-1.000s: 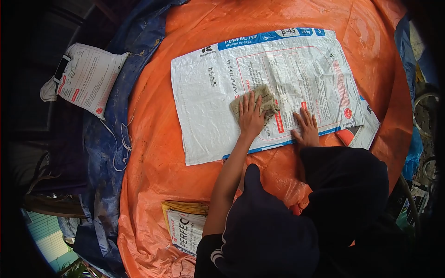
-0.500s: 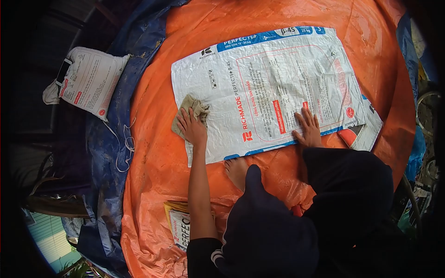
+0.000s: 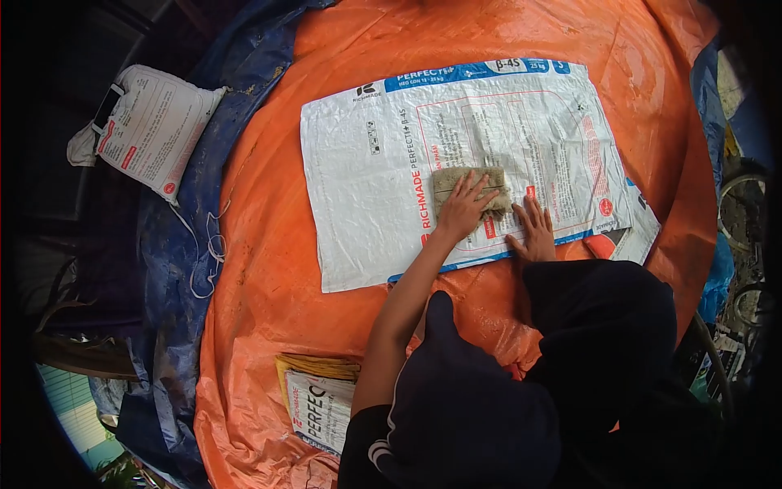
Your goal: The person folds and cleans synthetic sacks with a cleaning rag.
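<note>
My left hand lies flat with fingers spread on a folded tan cloth, pressing it against a large white feed sack. The printed sack is spread flat, with a blue band along its far edge. Close by on the right, my right hand rests palm down on the sack near its front edge, fingers apart and nothing in them. Part of the sack's print is hidden under the cloth and hands. Beyond its right corner, another piece of printed sack shows.
An orange tarp lies beneath the sack, with a blue tarp along the left. A stuffed white sack with loose white string sits at far left. Several folded sacks are stacked near my left arm. My knees are close in front.
My left hand and the cloth have moved right across the sack, from its left edge to the middle, beside my right hand. The right hand stays in about the same place on the sack.
</note>
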Demonstrator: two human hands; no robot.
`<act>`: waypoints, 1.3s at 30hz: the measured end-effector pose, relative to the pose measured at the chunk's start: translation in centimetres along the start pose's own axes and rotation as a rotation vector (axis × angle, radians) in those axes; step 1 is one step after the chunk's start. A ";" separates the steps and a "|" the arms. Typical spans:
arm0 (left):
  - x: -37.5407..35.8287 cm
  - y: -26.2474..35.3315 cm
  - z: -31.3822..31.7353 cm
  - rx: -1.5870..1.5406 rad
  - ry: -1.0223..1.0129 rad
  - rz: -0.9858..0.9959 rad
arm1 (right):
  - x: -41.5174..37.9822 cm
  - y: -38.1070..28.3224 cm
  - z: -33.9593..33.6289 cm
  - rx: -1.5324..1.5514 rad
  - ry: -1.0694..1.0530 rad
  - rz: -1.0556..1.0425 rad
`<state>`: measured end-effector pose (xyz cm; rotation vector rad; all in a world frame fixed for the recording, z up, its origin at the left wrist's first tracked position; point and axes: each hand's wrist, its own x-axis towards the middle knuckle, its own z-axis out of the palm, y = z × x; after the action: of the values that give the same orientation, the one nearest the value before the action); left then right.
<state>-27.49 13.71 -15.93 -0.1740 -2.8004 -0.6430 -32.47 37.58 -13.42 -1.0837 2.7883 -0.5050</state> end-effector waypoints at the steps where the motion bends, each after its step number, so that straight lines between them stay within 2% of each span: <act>1: 0.6 -0.7 0.4 -0.003 -0.024 0.012 | 0.0 -0.1 -0.1 0.000 -0.003 0.002; 7: 0.4 -8.4 -2.9 0.211 0.141 -0.293 | 0.0 -0.1 -0.2 0.016 -0.018 0.006; 12: -5.0 -14.9 -9.0 0.413 0.214 -0.617 | 0.1 0.0 -0.5 0.019 -0.028 0.013; 15: -7.8 -16.3 -11.3 0.518 0.213 -0.704 | 0.1 0.0 -0.6 0.022 -0.026 0.012; 18: -8.9 -15.8 -11.6 0.536 0.138 -0.712 | 0.1 0.2 -0.6 0.032 -0.026 0.005; 20: -9.2 -13.0 -11.1 0.437 0.295 -0.584 | 0.2 0.1 -0.5 0.038 -0.023 0.004; 21: -9.0 -10.5 -11.5 0.364 0.239 -0.598 | 0.2 0.2 -0.6 0.037 -0.025 0.005; 24: -9.7 -4.7 -9.6 0.252 0.130 -0.364 | 0.1 0.4 -0.5 0.029 -0.024 0.000; 26: -10.4 -1.7 -8.4 0.115 -0.057 -0.307 | 0.1 0.3 -0.5 0.027 -0.025 -0.002; 30: -10.8 1.7 -7.9 0.103 -0.068 -0.263 | 0.1 0.0 -0.6 0.026 -0.028 0.005; 33: -10.7 3.0 -9.6 0.110 -0.163 -0.282 | 0.0 0.0 -0.7 0.026 -0.027 0.006; 39: -10.8 3.1 -10.3 0.133 -0.291 -0.326 | 0.1 0.1 -0.6 0.025 -0.021 -0.007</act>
<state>-14.26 11.33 -8.69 0.2392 -3.1750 -0.5322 -32.71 37.78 -12.87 -1.0878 2.7537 -0.5240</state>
